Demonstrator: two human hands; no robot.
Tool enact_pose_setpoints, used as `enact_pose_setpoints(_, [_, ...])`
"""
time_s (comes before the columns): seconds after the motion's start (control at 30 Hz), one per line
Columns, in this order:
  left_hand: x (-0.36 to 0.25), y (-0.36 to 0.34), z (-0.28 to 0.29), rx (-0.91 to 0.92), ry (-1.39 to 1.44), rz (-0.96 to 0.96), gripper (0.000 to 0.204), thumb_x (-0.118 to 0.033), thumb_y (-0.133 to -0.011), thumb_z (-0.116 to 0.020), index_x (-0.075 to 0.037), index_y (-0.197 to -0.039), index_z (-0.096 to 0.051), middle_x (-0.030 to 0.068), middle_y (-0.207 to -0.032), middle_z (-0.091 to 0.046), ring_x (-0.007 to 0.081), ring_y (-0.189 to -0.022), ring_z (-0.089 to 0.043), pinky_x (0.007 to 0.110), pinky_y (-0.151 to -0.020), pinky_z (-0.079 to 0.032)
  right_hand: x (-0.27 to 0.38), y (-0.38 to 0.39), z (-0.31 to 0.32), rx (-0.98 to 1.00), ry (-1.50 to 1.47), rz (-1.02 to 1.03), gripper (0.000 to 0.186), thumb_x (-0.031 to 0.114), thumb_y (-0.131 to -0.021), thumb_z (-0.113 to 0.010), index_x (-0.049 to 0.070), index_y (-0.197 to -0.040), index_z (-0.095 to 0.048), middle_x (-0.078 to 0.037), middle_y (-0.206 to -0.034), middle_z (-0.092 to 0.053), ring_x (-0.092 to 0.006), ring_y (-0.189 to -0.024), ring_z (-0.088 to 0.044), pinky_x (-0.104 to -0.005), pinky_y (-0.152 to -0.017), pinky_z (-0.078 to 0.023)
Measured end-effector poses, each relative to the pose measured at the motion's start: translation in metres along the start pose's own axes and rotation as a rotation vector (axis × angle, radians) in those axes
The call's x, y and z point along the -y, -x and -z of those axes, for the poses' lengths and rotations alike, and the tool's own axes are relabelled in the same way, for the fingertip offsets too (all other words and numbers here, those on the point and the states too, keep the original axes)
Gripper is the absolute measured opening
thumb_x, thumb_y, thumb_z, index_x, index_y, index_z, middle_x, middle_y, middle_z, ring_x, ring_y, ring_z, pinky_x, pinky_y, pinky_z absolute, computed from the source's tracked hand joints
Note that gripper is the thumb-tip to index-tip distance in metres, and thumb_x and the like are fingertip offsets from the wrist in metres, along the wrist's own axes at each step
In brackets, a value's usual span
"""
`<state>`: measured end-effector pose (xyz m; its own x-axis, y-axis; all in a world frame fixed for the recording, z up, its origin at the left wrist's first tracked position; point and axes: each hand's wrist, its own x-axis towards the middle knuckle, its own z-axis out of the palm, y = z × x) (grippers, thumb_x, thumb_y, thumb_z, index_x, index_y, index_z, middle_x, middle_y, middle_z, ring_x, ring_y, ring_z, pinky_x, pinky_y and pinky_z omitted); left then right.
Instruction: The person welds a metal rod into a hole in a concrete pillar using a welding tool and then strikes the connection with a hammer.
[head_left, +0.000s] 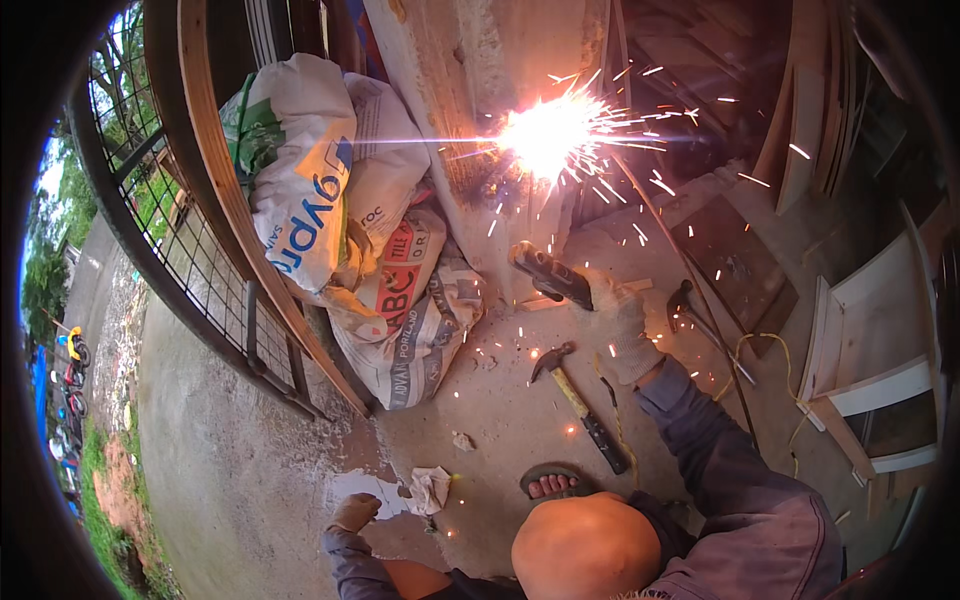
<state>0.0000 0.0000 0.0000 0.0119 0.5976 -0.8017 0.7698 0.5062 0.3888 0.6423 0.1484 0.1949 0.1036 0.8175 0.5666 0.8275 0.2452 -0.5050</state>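
My right hand [615,320], in a pale work glove, grips a dark tool holder [550,275] below a dazzling burst of sparks [545,135] at the upright beam [430,90]; glare hides the contact point. My left hand [355,512], also gloved, is low on the left with curled fingers; whatever it may hold is hidden. A claw hammer [585,420] with a yellow and black handle lies below my right hand, and another hammer [690,310] is to its right. A crumpled pale rag [430,490] lies right of my left hand. My sandalled foot [550,483] shows below the hammers.
Stacked white sacks [300,150] lean left of the beam beside a wooden plank [250,250] and dark mesh gate [140,180]. A white wooden frame [880,390], thin cord [795,385] and board [720,250] are at right. Wet ground [230,450] and parked motorbikes [78,360] are at left.
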Motion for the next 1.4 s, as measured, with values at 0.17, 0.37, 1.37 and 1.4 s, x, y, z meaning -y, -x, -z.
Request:
enact_pose_setpoints(0.17, [-0.005, -0.006, 0.015, -0.026, -0.075, -0.096, 0.043, -0.028, -0.101, -0.068, 0.007, -0.125, -0.075, 0.0185, -0.104, -0.080, 0.0260, -0.085, -0.077, 0.040, -0.079, -0.061, 0.009, -0.010, -0.006, -0.063, 0.039, 0.044, 0.045, 0.022, -0.086, -0.084, 0.011, -0.127, -0.068, -0.013, -0.101, -0.076, -0.0353, -0.090, -0.077, -0.0460, -0.076, -0.061])
enact_pose_setpoints(0.37, [0.000, -0.005, 0.007, -0.023, 0.039, -0.017, 0.042, -0.028, -0.101, -0.069, 0.007, -0.124, -0.075, 0.0169, -0.101, -0.080, 0.0245, -0.083, -0.076, 0.040, -0.077, -0.061, 0.003, -0.006, -0.006, 0.025, 0.109, -0.032, 0.046, 0.027, -0.087, -0.085, 0.012, -0.127, -0.068, -0.013, -0.108, -0.077, -0.0354, -0.091, -0.077, -0.0473, -0.076, -0.060])
enact_pose_setpoints(1.37, [0.002, -0.009, 0.006, -0.050, 0.003, 0.006, 0.039, -0.034, -0.099, -0.069, 0.001, -0.113, -0.079, 0.0137, -0.091, -0.079, 0.0225, -0.080, -0.077, 0.040, -0.075, -0.061, 0.104, 0.004, 0.077, 0.577, -1.447, -0.366, 0.022, 0.012, -0.091, -0.084, 0.001, -0.095, -0.064, -0.007, -0.070, -0.064, -0.0149, -0.056, -0.060, -0.0318, -0.048, -0.045])
enact_pose_setpoints(1.4, [-0.005, -0.004, 0.006, -0.054, 0.009, 0.014, 0.039, -0.034, -0.099, -0.069, 0.001, -0.114, -0.079, 0.0135, -0.091, -0.079, 0.0225, -0.079, -0.077, 0.040, -0.074, -0.061, 0.115, 0.001, 0.080, 0.508, -1.388, -0.402, 0.019, 0.009, -0.091, -0.083, 0.003, -0.095, -0.065, -0.006, -0.071, -0.064, -0.0146, -0.057, -0.060, -0.0315, -0.049, -0.045])
